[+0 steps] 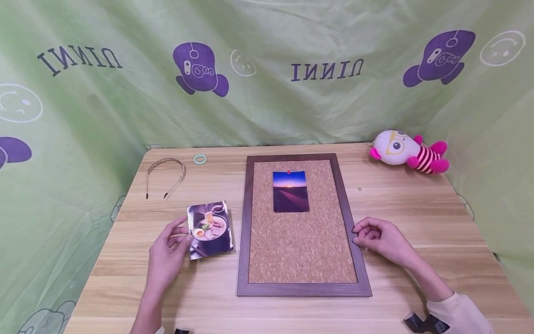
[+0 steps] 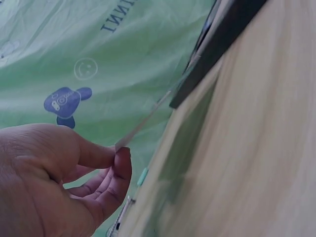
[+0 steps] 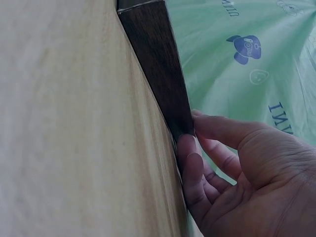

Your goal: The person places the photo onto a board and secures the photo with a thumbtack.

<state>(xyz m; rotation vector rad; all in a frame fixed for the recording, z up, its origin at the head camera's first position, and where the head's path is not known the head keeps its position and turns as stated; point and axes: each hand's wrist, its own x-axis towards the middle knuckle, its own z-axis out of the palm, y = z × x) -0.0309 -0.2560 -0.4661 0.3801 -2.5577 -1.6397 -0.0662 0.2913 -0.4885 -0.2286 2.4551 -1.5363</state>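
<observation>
A framed cork board lies on the table, with a sunset photo fixed near its top by a red pushpin. Left of the board, my left hand pinches the left edge of a photo of a ramen bowl. The left wrist view shows that photo edge-on between thumb and fingers, raised off the table. My right hand holds the board's right edge with thumb and curled fingertips. In the right wrist view the fingers are against the frame's dark side.
A beaded headband and a mint-green ring lie at the back left of the table. At the back right lies a pink and white plush toy. A tiny round thing sits right of the board. Green curtains surround the table.
</observation>
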